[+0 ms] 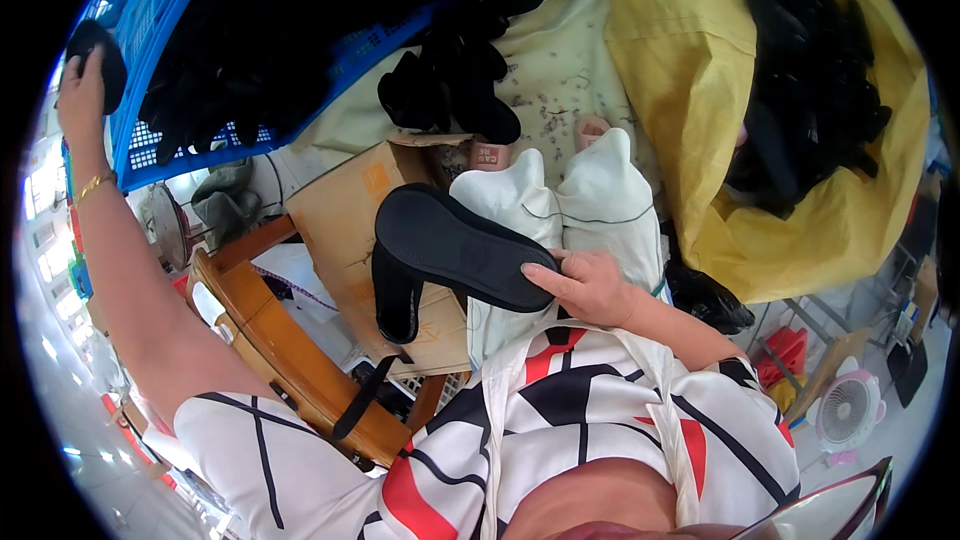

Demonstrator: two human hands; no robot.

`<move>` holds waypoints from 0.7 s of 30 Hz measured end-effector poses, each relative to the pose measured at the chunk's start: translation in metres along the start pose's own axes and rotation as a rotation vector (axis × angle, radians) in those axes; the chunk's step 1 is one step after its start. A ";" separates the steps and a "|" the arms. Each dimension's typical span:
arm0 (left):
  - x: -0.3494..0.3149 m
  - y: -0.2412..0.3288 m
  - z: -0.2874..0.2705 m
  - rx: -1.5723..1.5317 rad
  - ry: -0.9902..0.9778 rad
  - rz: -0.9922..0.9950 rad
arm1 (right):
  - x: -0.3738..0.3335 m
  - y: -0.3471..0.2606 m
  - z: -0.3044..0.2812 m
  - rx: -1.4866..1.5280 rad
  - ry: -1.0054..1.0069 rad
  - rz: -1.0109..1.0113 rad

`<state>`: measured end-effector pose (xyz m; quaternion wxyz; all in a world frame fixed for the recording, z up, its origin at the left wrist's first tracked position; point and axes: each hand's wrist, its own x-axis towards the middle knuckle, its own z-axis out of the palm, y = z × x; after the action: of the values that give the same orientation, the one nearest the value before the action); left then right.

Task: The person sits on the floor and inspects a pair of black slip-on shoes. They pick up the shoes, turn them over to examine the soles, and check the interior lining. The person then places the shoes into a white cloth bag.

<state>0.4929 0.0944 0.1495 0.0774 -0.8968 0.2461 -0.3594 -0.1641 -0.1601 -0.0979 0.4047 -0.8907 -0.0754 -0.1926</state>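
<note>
My right hand (pixel 592 288) is closed around one end of a black slipper (pixel 455 242) above my lap, its dark sole facing up. Below the slipper's far end hangs a black piece (pixel 397 302) with an opening; whether it belongs to the same slipper I cannot tell. My left arm reaches out to the far left, a bracelet on its wrist. There my left hand (pixel 82 100) grips a rounded black slipper (pixel 103 62) beside the blue crate (pixel 122 155). Dark slippers (pixel 215 105) are heaped in that crate, their shapes mostly lost in shadow.
A large yellow sack (pixel 680 50) at the right holds many black pieces (pixel 800 90). More black slippers (pixel 450 90) lie on pale cloth ahead. A cardboard box (pixel 345 230) and wooden chair (pixel 255 310) stand at my left. A small fan (pixel 848 410) is at lower right.
</note>
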 end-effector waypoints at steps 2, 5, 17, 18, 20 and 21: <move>0.010 -0.025 0.042 0.027 -0.244 0.074 | 0.002 0.003 -0.002 0.015 -0.005 0.017; 0.002 -0.009 0.075 -0.039 -0.461 0.038 | 0.010 0.014 -0.005 0.022 0.005 0.061; -0.097 0.144 -0.030 -0.342 0.282 0.251 | 0.018 0.033 -0.010 0.094 -0.064 0.126; -0.119 0.163 -0.031 -0.386 0.244 0.279 | 0.020 0.036 -0.008 0.103 -0.045 0.118; -0.168 0.205 -0.006 -0.600 0.111 0.259 | 0.018 0.037 -0.003 0.082 -0.004 0.146; -0.196 0.215 -0.003 -0.714 0.010 0.196 | 0.017 0.035 -0.005 0.079 -0.031 0.134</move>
<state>0.2864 0.0060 -0.0353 -0.2076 -0.8377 0.4411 -0.2461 -0.1400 -0.1874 -0.1126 0.4502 -0.8800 -0.0294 -0.1482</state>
